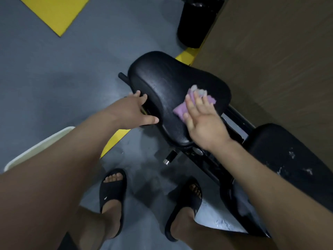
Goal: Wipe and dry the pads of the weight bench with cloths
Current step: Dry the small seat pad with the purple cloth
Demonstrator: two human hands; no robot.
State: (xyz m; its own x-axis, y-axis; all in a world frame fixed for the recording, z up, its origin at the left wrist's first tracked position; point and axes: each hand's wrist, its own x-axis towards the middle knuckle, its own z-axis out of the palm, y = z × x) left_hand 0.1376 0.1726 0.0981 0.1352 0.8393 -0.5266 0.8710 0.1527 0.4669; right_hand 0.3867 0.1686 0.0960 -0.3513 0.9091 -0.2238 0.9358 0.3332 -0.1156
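The black seat pad (162,83) of the weight bench lies in the middle of the view, its surface damp and shiny. My right hand (203,121) presses a pink cloth (180,110) flat on the pad's right side with straight fingers. My left hand (133,110) holds the pad's left edge, with the fingers curled under the rim and the thumb lying along it. The longer back pad (292,159) runs off to the lower right, with worn, flaking patches.
A white bin rim (41,145) shows at the left behind my left arm. A black roller pad (196,22) stands at the top by a brown wall (279,51). My feet in black slides stand on grey floor with yellow markings (54,11).
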